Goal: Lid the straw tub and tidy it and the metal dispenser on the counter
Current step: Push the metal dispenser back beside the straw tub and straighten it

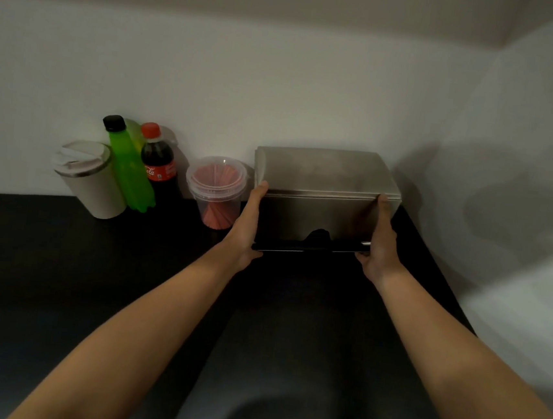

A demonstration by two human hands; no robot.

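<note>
The metal dispenser (pixel 324 193), a brushed steel box with a dark slot along its lower front, stands on the black counter (pixel 93 276) against the white back wall. My left hand (pixel 248 223) presses flat on its left side and my right hand (pixel 382 239) on its right side, so both hold it. Just left of the dispenser stands the clear straw tub (pixel 216 191), full of red straws, with a clear lid on top. The tub is close to my left hand, and I cannot tell whether they touch.
Further left along the wall stand a cola bottle (pixel 158 167) with a red cap, a green bottle (pixel 127 168) with a black cap, and a white lidded cup (pixel 89 179). A white side wall (pixel 522 199) closes the corner right of the dispenser.
</note>
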